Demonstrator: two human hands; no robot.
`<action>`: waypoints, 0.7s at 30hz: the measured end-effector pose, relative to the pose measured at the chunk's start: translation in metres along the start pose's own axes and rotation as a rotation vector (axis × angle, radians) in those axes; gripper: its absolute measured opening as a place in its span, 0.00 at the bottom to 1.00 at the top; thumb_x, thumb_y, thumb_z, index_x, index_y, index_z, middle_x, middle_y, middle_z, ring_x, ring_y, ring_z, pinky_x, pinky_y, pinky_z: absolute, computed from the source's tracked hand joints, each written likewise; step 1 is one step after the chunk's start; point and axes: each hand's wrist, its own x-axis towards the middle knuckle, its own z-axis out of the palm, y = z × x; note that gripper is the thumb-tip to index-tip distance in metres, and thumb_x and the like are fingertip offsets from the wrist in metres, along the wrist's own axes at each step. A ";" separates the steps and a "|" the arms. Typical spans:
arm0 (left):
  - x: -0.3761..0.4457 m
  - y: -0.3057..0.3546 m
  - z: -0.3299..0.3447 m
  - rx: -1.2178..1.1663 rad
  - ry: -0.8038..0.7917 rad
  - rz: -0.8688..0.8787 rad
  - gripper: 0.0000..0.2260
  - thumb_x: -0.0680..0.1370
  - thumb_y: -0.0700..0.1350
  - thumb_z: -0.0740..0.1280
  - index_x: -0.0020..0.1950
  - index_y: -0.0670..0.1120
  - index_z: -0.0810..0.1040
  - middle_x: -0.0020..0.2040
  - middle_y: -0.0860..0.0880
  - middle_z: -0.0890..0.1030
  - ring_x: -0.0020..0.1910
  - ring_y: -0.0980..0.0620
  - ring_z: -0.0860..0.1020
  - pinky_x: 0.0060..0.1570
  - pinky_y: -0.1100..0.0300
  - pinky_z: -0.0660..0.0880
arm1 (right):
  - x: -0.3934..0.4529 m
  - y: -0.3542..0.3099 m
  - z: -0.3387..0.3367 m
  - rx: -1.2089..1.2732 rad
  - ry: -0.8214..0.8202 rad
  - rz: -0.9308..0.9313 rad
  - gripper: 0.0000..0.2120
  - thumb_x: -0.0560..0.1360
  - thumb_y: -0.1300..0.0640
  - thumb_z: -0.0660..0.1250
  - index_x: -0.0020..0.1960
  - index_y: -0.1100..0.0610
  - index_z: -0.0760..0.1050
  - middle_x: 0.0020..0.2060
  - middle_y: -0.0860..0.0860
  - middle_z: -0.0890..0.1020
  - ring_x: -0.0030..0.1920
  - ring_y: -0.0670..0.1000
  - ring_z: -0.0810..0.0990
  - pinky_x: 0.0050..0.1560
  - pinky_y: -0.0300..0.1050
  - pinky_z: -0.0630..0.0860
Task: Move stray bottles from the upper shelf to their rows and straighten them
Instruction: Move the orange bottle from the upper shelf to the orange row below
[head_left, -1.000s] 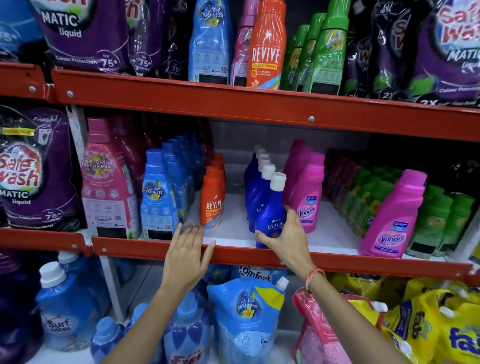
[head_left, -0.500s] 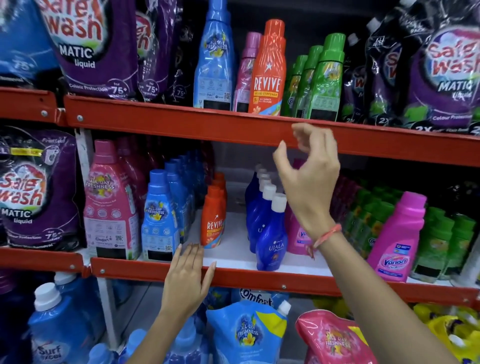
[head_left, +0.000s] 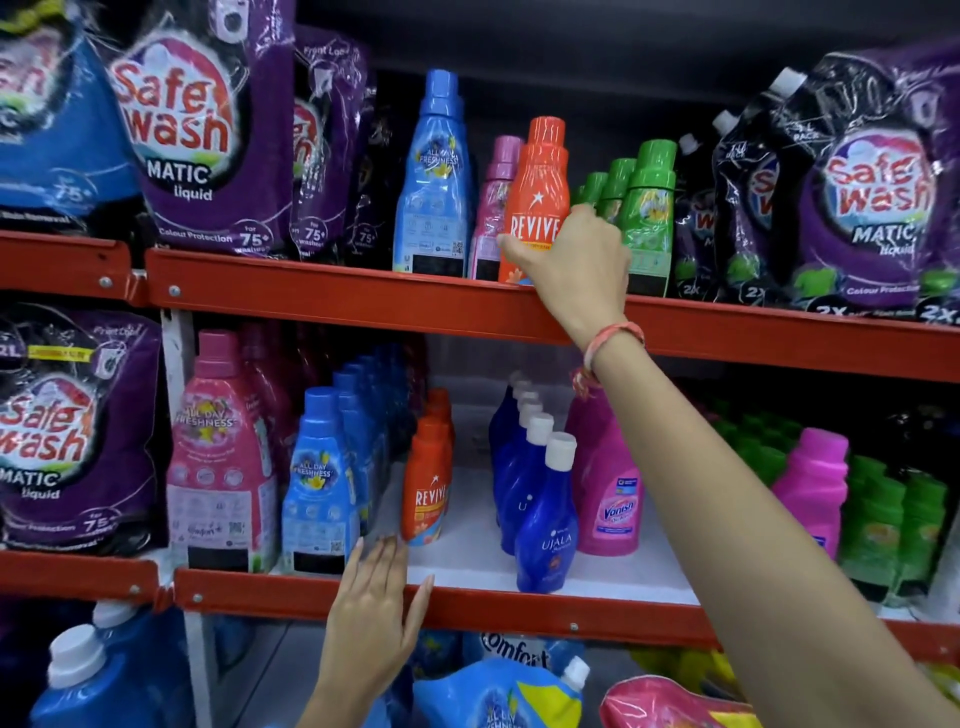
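Observation:
An orange Revive bottle (head_left: 537, 192) stands upright on the upper shelf (head_left: 363, 299), between a pink bottle (head_left: 496, 208) and several green bottles (head_left: 644, 218). My right hand (head_left: 576, 260) is wrapped around its lower half. A tall blue bottle (head_left: 434, 182) stands left of the pink one. On the middle shelf (head_left: 478, 566) a row of orange Revive bottles (head_left: 428, 488) stands beside a row of dark blue Ujala bottles (head_left: 545, 514). My left hand (head_left: 376, 618) lies flat, fingers apart, on the middle shelf's red front edge.
Purple Safe Wash pouches (head_left: 192, 135) fill both ends of the upper shelf. The middle shelf also holds light blue bottles (head_left: 319, 478), pink Comfort bottles (head_left: 221, 457), pink Vanish bottles (head_left: 815, 483) and green bottles (head_left: 893, 514). Refill pouches and large blue jugs (head_left: 104, 680) sit below.
My right hand left the Ujala bottle on the middle shelf, rose to the upper shelf and closed around the orange Revive bottle. The left hand stayed on the shelf edge.

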 end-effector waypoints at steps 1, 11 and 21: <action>0.000 0.000 0.000 -0.002 0.002 0.001 0.32 0.80 0.60 0.47 0.62 0.37 0.78 0.58 0.41 0.82 0.59 0.46 0.80 0.73 0.56 0.51 | 0.001 -0.001 0.002 -0.008 -0.006 0.008 0.31 0.72 0.39 0.69 0.59 0.64 0.72 0.55 0.58 0.81 0.56 0.60 0.80 0.53 0.51 0.74; 0.001 -0.003 0.002 -0.017 0.041 0.023 0.30 0.80 0.59 0.49 0.62 0.37 0.77 0.59 0.41 0.82 0.60 0.46 0.79 0.73 0.55 0.53 | 0.010 0.009 -0.006 0.517 0.082 0.234 0.30 0.60 0.37 0.75 0.54 0.56 0.79 0.47 0.50 0.86 0.45 0.50 0.86 0.50 0.53 0.82; 0.001 -0.006 0.005 -0.030 0.045 0.042 0.30 0.80 0.59 0.48 0.65 0.38 0.75 0.61 0.42 0.81 0.62 0.46 0.78 0.73 0.54 0.52 | -0.051 0.016 -0.062 0.947 -0.095 0.315 0.22 0.67 0.52 0.78 0.57 0.60 0.78 0.48 0.54 0.87 0.46 0.50 0.88 0.39 0.48 0.85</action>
